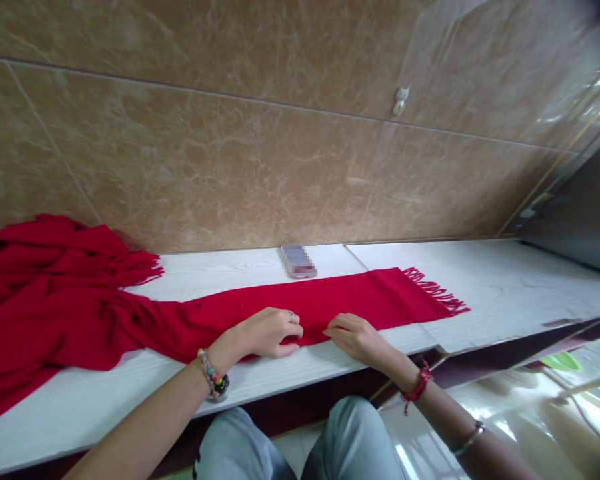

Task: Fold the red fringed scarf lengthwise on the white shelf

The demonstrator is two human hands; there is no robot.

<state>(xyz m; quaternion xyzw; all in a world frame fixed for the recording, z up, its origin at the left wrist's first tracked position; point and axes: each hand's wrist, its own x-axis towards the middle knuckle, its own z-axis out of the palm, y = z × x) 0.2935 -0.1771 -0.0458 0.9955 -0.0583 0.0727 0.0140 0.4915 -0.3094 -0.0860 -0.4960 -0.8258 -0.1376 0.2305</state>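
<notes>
A long red scarf [350,293] lies flattened in a narrow strip along the white counter, its fringed end to the right. My left hand [273,332] rests at the scarf's near edge with its fingers curled down onto the fabric. A short gap to the right, my right hand [356,339] pinches the same near edge, thumb and fingers together. Exactly how much fabric is between the fingertips is hidden. Toward the left the strip widens into a loose, rumpled heap of the same red cloth, with another fringe showing at its back.
A phone [299,261] lies behind the scarf near the tiled wall [230,167]. The white counter [505,287] has its front edge just above my knees [365,440]. A small white hook [401,101] is on the wall. A green basin [563,361] stands low at the right.
</notes>
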